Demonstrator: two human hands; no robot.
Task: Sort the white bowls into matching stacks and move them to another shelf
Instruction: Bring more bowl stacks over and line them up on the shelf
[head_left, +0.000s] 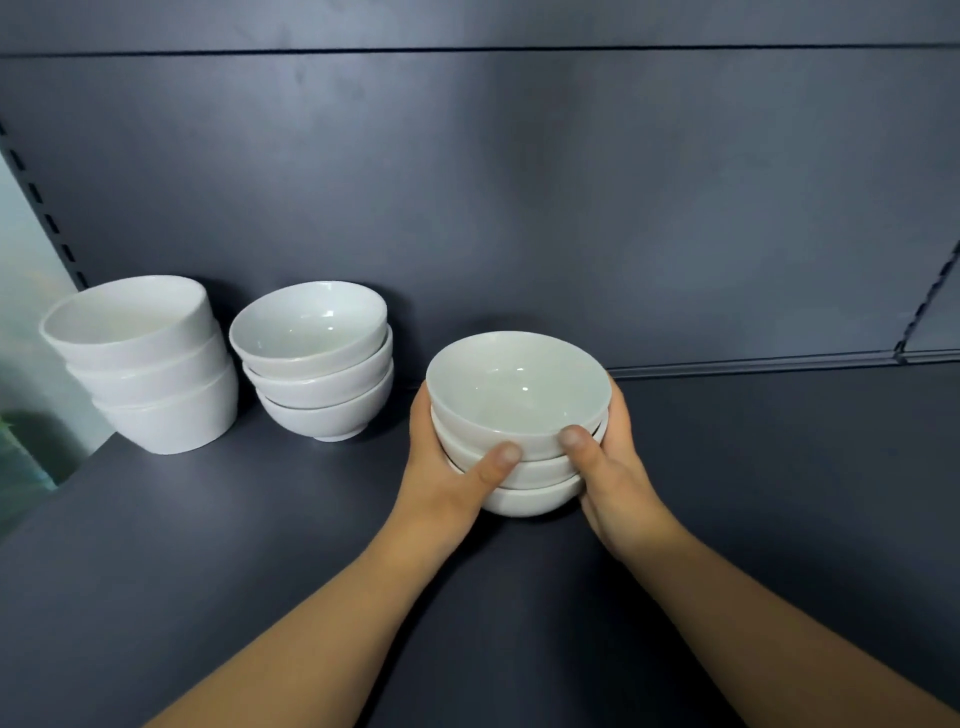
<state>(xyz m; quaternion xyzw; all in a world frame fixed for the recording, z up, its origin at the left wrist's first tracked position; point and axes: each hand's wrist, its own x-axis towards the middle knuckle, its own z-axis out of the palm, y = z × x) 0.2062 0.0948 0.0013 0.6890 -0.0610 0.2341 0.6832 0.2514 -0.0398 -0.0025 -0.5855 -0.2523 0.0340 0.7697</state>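
Currently the held stack (519, 415), 3 white bowls nested, is center-right, low over the dark shelf (260, 545); can't tell if its base touches. Left hand (447, 467) grips its left side w/ thumb across the 2nd bowl's front; right hand (613, 467) grips the right side, thumb just under the top rim. Middle stack (317, 364), 3 rounded bowls, stands left of it near the back panel (519, 208). Far-left stack (150, 364), 3 straighter-walled bowls, is just beside that, apart.

Dark back panel (519, 208) — slotted upright (36, 197) at left; blurred green patch (21, 447) beyond.
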